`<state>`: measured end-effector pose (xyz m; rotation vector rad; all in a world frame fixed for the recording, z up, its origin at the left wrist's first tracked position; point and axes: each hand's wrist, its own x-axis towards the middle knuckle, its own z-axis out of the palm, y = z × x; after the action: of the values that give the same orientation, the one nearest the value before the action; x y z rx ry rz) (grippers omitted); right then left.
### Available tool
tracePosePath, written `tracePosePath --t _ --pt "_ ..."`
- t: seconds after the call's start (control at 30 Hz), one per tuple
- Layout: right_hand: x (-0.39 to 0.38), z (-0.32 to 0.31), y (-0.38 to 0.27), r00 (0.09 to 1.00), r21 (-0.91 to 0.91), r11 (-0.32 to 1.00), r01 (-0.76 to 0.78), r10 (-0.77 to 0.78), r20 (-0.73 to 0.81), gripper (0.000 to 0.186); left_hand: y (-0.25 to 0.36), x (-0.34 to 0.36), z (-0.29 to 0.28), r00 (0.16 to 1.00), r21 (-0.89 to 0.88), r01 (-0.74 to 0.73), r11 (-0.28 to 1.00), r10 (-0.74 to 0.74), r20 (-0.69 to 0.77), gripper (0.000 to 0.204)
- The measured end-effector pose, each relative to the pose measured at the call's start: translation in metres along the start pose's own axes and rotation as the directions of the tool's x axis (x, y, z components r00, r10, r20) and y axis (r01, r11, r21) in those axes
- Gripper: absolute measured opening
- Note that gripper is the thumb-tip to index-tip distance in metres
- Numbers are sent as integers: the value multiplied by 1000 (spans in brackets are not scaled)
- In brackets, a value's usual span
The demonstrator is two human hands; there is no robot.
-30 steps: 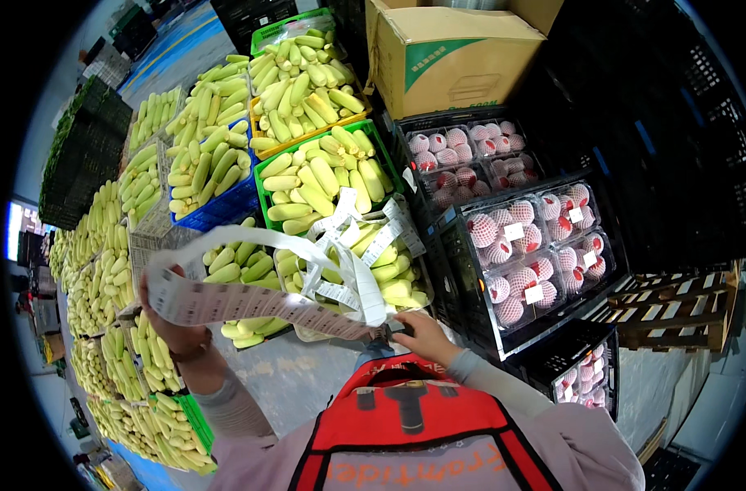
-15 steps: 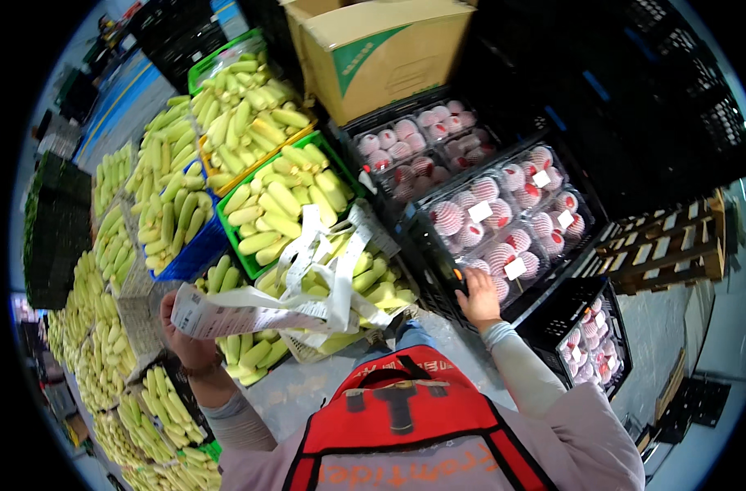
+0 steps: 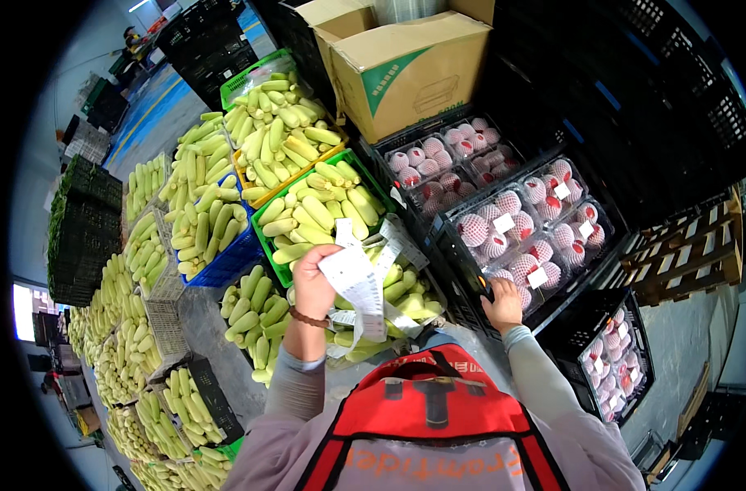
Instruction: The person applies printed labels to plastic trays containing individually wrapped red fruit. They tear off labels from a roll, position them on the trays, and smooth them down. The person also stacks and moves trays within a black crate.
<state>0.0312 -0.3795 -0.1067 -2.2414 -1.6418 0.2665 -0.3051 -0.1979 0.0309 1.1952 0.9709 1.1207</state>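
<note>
My left hand (image 3: 312, 280) grips a long white strip of printed paper labels (image 3: 357, 290), held over a crate of pale green squash (image 3: 397, 286) where more strips lie draped. My right hand (image 3: 501, 304) has its fingers curled over the near left rim of a black crate (image 3: 463, 270). That crate holds clear packs of pink fruit in netting (image 3: 516, 266) with small white stickers. Behind it is another black crate of similar packs (image 3: 442, 164). To the left, squash also fill a green crate (image 3: 267, 237) and a blue crate (image 3: 230, 258).
A cardboard box (image 3: 414, 74) stands at the back, near tall black crates (image 3: 602, 57). A wooden pallet (image 3: 684, 245) and another crate of fruit packs (image 3: 602, 368) are at the right. Stacked squash crates (image 3: 164, 344) line the left, beside the grey floor (image 3: 193, 319).
My left hand has moved right and toward the middle, gathering the paper strip with it. My right hand has moved from beside the squash onto the rim of the fruit crate.
</note>
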Motion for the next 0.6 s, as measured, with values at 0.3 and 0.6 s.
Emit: tracePosePath --t 0.3,0.6 --pt "82 -76 -137 949 884 461 79 -306 75 37 -15 -4 35 940 359 -310 881 227 253 10" --pt "135 -83 -118 902 945 203 -255 -301 308 24 -41 51 102 915 393 -348 851 218 340 11"
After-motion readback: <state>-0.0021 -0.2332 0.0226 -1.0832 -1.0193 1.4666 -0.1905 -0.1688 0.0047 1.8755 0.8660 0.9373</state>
